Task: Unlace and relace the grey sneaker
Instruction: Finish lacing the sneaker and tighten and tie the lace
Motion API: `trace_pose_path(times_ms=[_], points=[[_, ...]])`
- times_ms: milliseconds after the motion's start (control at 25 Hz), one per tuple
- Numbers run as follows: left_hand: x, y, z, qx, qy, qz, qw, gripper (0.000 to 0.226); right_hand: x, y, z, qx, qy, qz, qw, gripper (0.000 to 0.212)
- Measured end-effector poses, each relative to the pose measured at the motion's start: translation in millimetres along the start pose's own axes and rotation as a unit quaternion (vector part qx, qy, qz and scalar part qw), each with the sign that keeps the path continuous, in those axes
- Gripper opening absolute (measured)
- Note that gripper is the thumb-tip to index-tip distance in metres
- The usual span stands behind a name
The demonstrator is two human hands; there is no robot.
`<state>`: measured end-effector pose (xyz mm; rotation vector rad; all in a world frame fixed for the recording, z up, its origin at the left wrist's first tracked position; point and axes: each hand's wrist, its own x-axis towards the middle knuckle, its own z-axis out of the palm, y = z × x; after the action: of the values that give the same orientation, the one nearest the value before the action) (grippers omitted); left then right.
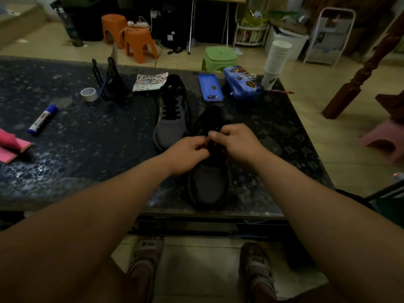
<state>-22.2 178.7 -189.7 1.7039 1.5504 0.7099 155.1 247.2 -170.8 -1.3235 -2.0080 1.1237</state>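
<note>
Nearest, toe at the front edge of the bench (87, 154): grey sneaker (208, 189). Over its throat, left hand (190, 153) and right hand (235, 142), fingers curled, both pinching the black lace (211, 146), thumbs nearly touching. Likely faults: misses an eyelet or crosses unevenly, given dim light and eyelets hidden under the hands; drags the sneaker off the edge under a hard pull. Beyond, to the left, second sneaker (171, 119), laced; farther back, blue tin (241, 85) and stacked paper cups (277, 60).

Left hand (189, 154), right hand (237, 141): curled, fingertips close.
</note>
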Motion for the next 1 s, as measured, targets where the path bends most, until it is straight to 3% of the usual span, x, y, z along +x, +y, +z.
trace_pose_path(times_ms=[80, 160, 360, 440, 520, 720, 920, 1000], points=[[-1.2, -2.5, -1.6, -0.008, 0.007, -0.008, 1.0, 0.007, 0.6, -4.9, 0.5, -0.041, 0.0, -0.015, 0.999, 0.05], [-5.2, -4.0, 0.3, 0.006, 0.039, -0.01, 0.999, 0.016, -2.7, -8.0, -1.3, -0.061, -0.008, -0.03, 0.998, 0.046], [-15.4, -5.1, 9.8, 0.01, 0.104, 0.011, 0.994, 0.013, -42.7, 18.6, -3.5, 0.155, -0.02, 0.051, 0.986, 0.021], [-14.8, -4.1, 11.0, 0.035, 0.097, 0.021, 0.994, 0.01, -53.2, 33.3, 2.2, 0.083, -0.05, 0.01, 0.995, 0.015], [-11.2, -3.1, 7.1, 0.073, 0.088, 0.037, 0.993, 0.011, -47.1, 40.1, 6.5, -0.015, -0.021, -0.046, 0.999, 0.019], [-3.0, -8.1, -12.2, 0.151, 0.083, 0.122, 0.977, 0.008, -30.6, 20.4, 5.3, -0.218, -0.008, -0.107, 0.97, 0.019], [-6.3, -25.8, -14.3, 0.213, 0.096, 0.168, 0.958, 0.014, -21.8, 13.6, 3.9, -0.223, -0.017, -0.115, 0.968, 0.01], [-4.3, -27.9, -14.9, 0.212, 0.111, 0.17, 0.956, 0.014, -24.1, 8.7, 10.1, -0.278, 0.015, -0.124, 0.953, 0.019]])
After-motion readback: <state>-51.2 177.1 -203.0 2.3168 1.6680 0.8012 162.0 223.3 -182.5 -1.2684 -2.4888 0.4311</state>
